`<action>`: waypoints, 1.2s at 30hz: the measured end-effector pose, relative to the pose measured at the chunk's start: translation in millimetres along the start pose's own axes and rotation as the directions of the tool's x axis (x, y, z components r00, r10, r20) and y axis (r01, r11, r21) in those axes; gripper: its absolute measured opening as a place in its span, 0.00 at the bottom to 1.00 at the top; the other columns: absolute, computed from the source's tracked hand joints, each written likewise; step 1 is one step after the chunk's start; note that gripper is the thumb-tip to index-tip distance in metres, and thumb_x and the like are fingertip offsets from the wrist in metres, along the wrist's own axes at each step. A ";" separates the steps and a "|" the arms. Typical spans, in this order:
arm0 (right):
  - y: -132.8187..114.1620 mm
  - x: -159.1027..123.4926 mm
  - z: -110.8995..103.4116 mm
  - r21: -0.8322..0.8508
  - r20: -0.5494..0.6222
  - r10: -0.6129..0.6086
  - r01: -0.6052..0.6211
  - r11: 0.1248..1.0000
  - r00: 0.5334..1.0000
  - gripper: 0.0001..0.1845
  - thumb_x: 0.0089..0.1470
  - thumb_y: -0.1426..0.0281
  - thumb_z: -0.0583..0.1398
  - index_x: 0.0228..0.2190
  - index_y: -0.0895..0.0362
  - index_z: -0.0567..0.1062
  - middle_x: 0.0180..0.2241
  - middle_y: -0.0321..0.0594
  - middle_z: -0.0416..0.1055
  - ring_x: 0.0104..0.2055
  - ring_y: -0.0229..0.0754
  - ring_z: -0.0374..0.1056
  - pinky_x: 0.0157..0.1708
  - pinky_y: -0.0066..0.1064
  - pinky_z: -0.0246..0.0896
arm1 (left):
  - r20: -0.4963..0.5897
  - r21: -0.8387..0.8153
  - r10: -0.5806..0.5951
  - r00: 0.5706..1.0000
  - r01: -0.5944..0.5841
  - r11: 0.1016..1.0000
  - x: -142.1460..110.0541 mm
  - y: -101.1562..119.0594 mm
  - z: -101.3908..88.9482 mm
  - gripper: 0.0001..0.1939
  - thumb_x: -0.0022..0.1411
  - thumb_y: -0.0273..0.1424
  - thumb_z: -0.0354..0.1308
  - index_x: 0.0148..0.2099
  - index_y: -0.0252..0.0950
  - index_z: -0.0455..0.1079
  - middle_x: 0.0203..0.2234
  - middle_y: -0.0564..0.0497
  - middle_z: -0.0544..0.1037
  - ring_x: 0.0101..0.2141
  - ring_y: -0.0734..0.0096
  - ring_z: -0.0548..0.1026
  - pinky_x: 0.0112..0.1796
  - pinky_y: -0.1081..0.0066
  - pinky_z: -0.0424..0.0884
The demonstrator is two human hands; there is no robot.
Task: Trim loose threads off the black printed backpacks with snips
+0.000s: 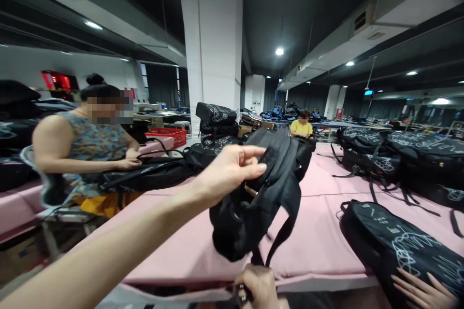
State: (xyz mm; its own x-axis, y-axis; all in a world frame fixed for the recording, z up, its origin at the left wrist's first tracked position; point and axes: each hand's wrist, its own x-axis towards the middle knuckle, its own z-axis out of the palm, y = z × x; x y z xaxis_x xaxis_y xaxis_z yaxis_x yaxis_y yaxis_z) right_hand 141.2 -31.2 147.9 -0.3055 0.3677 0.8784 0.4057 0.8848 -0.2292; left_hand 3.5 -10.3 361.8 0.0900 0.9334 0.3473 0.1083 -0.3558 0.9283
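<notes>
A black backpack hangs tilted in front of me, above the pink tabletop. My left hand reaches in from the lower left and grips the bag's upper edge between thumb and fingers. At the bottom middle, my right hand is closed around the lower end of a black strap hanging from this backpack. Something dark with beads shows at the right wrist. The bag's far side is hidden.
At lower right, another person's hand rests on a black backpack with white scribbles. Stacked backpacks stand behind it. A seated person handles black straps at left. The pink table lies below; a white pillar rises behind.
</notes>
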 end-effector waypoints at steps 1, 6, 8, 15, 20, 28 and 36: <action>6.0 3.9 -3.1 0.003 -0.007 0.000 0.000 1.000 1.000 0.09 0.58 0.62 0.55 0.39 0.49 0.72 0.40 0.40 0.70 0.37 0.38 0.68 0.34 0.29 0.65 | 0.009 0.006 -0.056 0.998 0.056 0.998 4.3 -17.1 -0.3 0.21 0.40 0.35 0.65 0.38 0.30 0.72 0.20 0.54 0.71 0.21 0.75 0.68 0.24 0.75 0.63; 46.1 26.9 -35.0 -0.004 -0.016 0.076 -0.077 0.997 0.997 0.10 0.59 0.70 0.51 0.39 0.51 0.71 0.33 0.41 0.71 0.32 0.40 0.69 0.27 0.30 0.65 | -0.006 -0.122 -0.221 0.975 0.218 0.968 33.0 -92.8 3.0 0.18 0.38 0.36 0.65 0.31 0.30 0.68 0.19 0.52 0.71 0.21 0.76 0.67 0.23 0.75 0.61; 61.6 41.7 -46.9 -0.003 -0.013 0.134 -0.134 0.991 0.991 0.11 0.58 0.74 0.50 0.38 0.54 0.71 0.29 0.41 0.69 0.29 0.39 0.68 0.26 0.28 0.64 | 0.020 -0.171 -0.201 0.979 0.201 0.965 40.8 -100.6 7.1 0.18 0.38 0.36 0.65 0.31 0.30 0.68 0.19 0.53 0.71 0.21 0.78 0.65 0.23 0.76 0.60; 63.1 86.6 -50.6 -0.411 0.051 0.014 0.008 0.912 0.999 0.14 0.57 0.66 0.54 0.43 0.57 0.71 0.27 0.39 0.67 0.23 0.35 0.66 0.22 0.24 0.57 | 0.096 -0.210 -0.142 0.985 0.159 0.965 55.1 -97.0 23.7 0.15 0.40 0.38 0.64 0.27 0.31 0.67 0.16 0.57 0.65 0.18 0.81 0.59 0.21 0.78 0.53; 54.3 95.7 -41.4 -0.632 0.048 0.047 -0.006 0.775 0.998 0.14 0.57 0.67 0.51 0.40 0.62 0.71 0.26 0.40 0.68 0.19 0.35 0.63 0.17 0.26 0.49 | 0.110 -0.310 -0.146 0.983 0.173 0.935 59.0 -101.9 30.9 0.18 0.40 0.39 0.65 0.30 0.32 0.66 0.19 0.56 0.67 0.19 0.79 0.62 0.21 0.77 0.57; 70.2 95.3 -59.3 -0.626 -0.050 0.162 -0.157 0.764 0.986 0.11 0.50 0.80 0.51 0.26 0.57 0.70 0.26 0.38 0.67 0.23 0.35 0.63 0.20 0.25 0.48 | 0.098 -0.335 -0.125 0.987 0.151 0.930 46.4 -99.1 25.6 0.18 0.43 0.42 0.64 0.29 0.33 0.67 0.20 0.54 0.69 0.21 0.76 0.66 0.23 0.76 0.62; 111.1 135.3 -90.0 -0.692 -0.163 0.309 -0.332 0.641 0.937 0.06 0.52 0.77 0.55 0.32 0.58 0.71 0.31 0.40 0.70 0.30 0.39 0.66 0.25 0.26 0.51 | -0.050 -0.267 -0.174 0.984 0.154 0.951 42.0 -72.1 -20.0 0.15 0.41 0.39 0.65 0.23 0.33 0.67 0.15 0.57 0.68 0.19 0.78 0.65 0.22 0.79 0.61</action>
State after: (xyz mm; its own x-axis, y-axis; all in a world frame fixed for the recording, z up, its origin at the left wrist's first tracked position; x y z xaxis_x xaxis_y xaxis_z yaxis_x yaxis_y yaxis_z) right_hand 222.5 91.0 279.1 -0.0201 0.5715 0.8203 0.9577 0.2466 -0.1483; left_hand -20.3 55.5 312.1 0.0199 0.9821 0.1871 -0.1476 -0.1822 0.9721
